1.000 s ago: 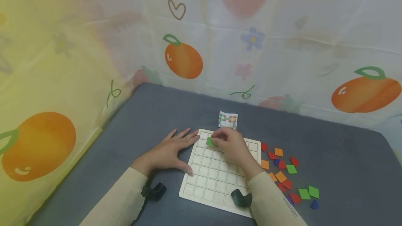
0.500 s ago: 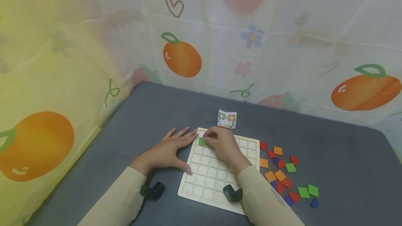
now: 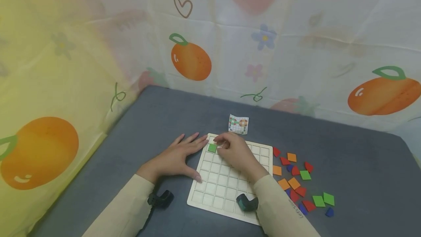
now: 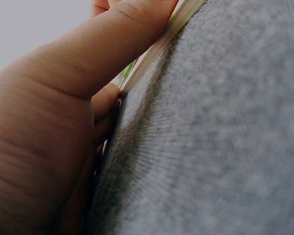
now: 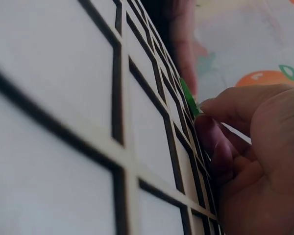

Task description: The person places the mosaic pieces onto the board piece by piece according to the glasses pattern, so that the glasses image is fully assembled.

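Note:
My left hand (image 3: 175,158) lies spread at the left edge of a pale gridded board (image 3: 210,189); its fingertips and thumb touch the rim. In the left wrist view the thumb (image 4: 122,34) rests along the board's edge. A green square tile (image 3: 212,148) lies in the upper left part of the grid. Just right of it is my right hand (image 3: 237,153), with thumb and forefinger slightly parted. In the right wrist view the fingertips are close by the green tile (image 5: 188,98); whether they touch it I cannot tell.
Several loose red, orange, green and blue pieces lie on the grey cloth right of the board, among them an orange tile (image 3: 291,157) and a green tile (image 3: 318,201). A small printed pattern card (image 3: 238,124) is behind the board. A fruit-print curtain (image 3: 223,57) hangs at the back.
My right hand has carried the green tile a little left across the board. Its fingertips have since parted and drawn slightly right of the tile. The left hand keeps its place.

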`<state>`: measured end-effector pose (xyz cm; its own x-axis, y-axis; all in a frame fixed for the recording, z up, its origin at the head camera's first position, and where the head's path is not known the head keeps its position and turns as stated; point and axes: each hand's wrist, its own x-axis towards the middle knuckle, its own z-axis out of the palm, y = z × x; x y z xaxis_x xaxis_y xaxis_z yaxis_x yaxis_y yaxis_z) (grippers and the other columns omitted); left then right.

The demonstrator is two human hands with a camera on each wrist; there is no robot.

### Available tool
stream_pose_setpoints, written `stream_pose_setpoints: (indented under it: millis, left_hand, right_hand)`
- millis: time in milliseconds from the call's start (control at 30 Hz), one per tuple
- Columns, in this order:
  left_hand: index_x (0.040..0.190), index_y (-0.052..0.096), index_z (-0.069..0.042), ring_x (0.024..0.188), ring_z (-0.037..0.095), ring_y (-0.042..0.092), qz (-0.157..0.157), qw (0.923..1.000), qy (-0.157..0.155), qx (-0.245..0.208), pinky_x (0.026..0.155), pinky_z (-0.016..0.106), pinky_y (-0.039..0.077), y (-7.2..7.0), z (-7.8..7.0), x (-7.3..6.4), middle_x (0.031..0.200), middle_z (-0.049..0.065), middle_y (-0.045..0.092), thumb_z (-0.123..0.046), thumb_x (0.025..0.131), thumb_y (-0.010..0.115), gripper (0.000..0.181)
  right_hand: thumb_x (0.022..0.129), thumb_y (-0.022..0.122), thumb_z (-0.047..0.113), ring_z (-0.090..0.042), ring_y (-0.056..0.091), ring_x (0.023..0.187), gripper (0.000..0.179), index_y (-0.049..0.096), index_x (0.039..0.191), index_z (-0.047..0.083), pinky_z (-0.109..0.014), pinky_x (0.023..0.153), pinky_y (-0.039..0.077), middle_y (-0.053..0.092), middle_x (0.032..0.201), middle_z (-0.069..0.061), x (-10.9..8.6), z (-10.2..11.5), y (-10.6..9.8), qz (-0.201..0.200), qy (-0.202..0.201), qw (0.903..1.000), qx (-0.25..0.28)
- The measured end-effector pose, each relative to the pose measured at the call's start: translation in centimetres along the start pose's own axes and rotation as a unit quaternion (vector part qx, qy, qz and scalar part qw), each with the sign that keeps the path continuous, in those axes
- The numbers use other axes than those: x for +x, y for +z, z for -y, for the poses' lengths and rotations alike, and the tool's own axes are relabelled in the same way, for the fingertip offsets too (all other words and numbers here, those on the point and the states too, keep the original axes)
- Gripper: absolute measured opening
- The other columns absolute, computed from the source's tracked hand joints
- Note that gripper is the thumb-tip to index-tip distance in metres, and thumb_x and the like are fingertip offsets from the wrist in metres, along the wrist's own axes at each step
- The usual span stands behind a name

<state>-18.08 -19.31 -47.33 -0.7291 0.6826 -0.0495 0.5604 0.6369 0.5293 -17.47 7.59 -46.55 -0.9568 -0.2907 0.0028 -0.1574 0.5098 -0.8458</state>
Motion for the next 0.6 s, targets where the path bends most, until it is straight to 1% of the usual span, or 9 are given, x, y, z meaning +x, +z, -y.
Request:
stream_pose_setpoints:
  millis: [200,367,467,600]
  left_hand:
    - [0.174,0.029,-0.024,0.165,0.02,0.009,0.0,1.0,-0.003,-0.004,0.128,0.061,-0.003,-0.07,-0.11,0.01,0.178,-0.013,0.02,-0.08,0.073,0.086,0.129]
    - [0.174,0.029,-0.024,0.165,0.02,0.008,0.002,1.0,-0.004,-0.003,0.128,0.061,-0.003,-0.14,-0.2,0.04,0.178,-0.013,0.02,-0.079,0.073,0.086,0.129]
    - [0.174,0.028,-0.024,0.165,0.019,0.008,0.003,1.0,-0.006,0.0,0.128,0.06,-0.003,-0.15,-0.25,0.07,0.178,-0.013,0.02,-0.08,0.073,0.086,0.129]
    - [0.174,0.029,-0.023,0.165,0.021,0.009,0.001,1.0,-0.004,0.0,0.128,0.062,-0.002,-0.2,-0.37,0.02,0.178,-0.011,0.022,-0.08,0.073,0.086,0.129]
  right_hand:
    - [0.104,0.074,0.01,-0.016,0.061,0.092,0.018,0.078,0.12,0.017,-0.041,0.084,0.053,0.066,0.112,0.007,0.03,0.53,0.4,0.005,-0.011,0.9997,-0.02]
    - [0.104,0.073,0.01,-0.016,0.06,0.092,0.019,0.077,0.121,0.017,-0.041,0.084,0.052,0.065,0.112,0.007,0.07,0.57,0.55,0.004,-0.01,0.9995,-0.029]
    - [0.103,0.077,0.014,-0.016,0.06,0.091,0.019,0.077,0.122,0.017,-0.041,0.083,0.052,0.065,0.112,0.007,0.1,0.51,0.59,0.004,-0.01,0.9996,-0.027]
    - [0.099,0.082,0.018,-0.016,0.06,0.088,0.022,0.078,0.12,0.015,-0.041,0.081,0.053,0.066,0.111,0.006,0.13,0.53,0.72,0.002,-0.023,0.9994,-0.027]
